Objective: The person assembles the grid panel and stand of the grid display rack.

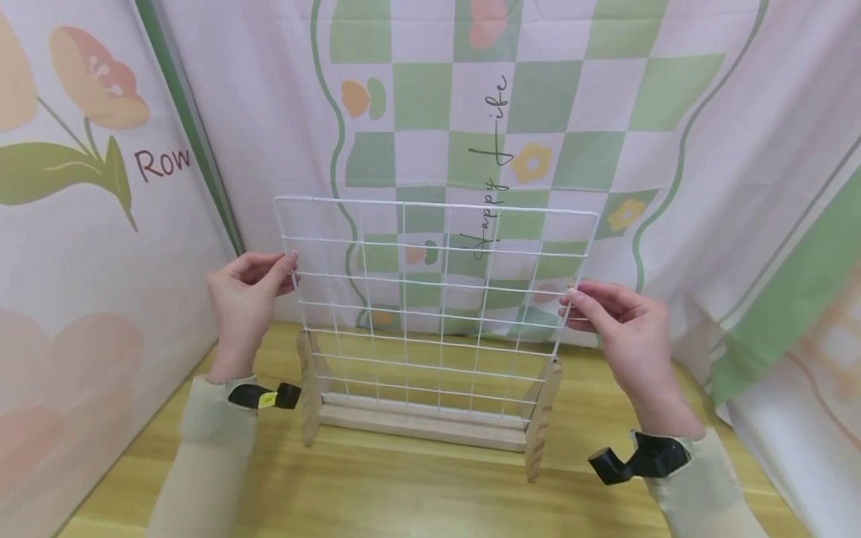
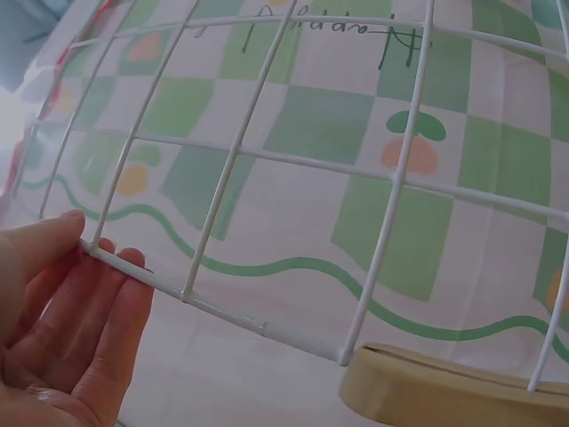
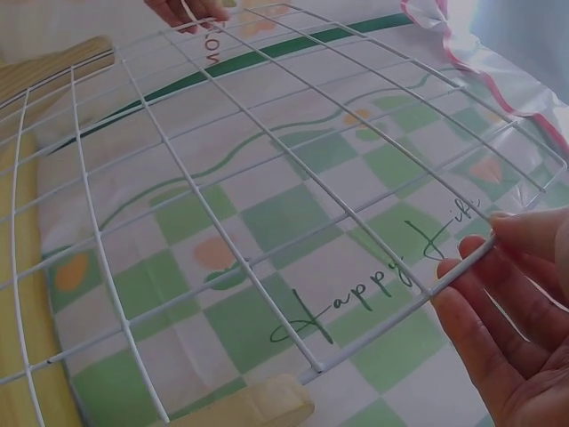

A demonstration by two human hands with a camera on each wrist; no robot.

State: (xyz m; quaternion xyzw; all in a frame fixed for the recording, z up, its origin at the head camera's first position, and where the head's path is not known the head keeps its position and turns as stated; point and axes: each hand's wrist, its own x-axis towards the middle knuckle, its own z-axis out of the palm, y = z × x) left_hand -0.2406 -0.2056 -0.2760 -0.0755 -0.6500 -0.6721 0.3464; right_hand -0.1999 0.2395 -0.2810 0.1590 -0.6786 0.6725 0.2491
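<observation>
A white wire grid panel [image 1: 442,285] stands upright, its lower part between the two side pieces of a pale wooden stand [image 1: 424,429]. My left hand [image 1: 247,299] pinches the panel's left edge wire between thumb and fingers, above the stand's left side piece. On the opposite edge, my right hand [image 1: 622,329] pinches the wire at a slightly lower height. The left wrist view shows the thumb over the edge wire and the fingers [image 2: 116,302] behind it. In the right wrist view the thumb and fingertips [image 3: 458,285] meet the frame wire near a crossing.
The stand rests on a yellow wood-grain table [image 1: 403,493]. Behind it hangs a curtain [image 1: 424,97] with green checks and lettering. A flower-printed cloth [image 1: 87,246] closes the left side, and another curtain fold [image 1: 794,314] hangs at the right. Each wrist wears a black strap camera [image 1: 642,457].
</observation>
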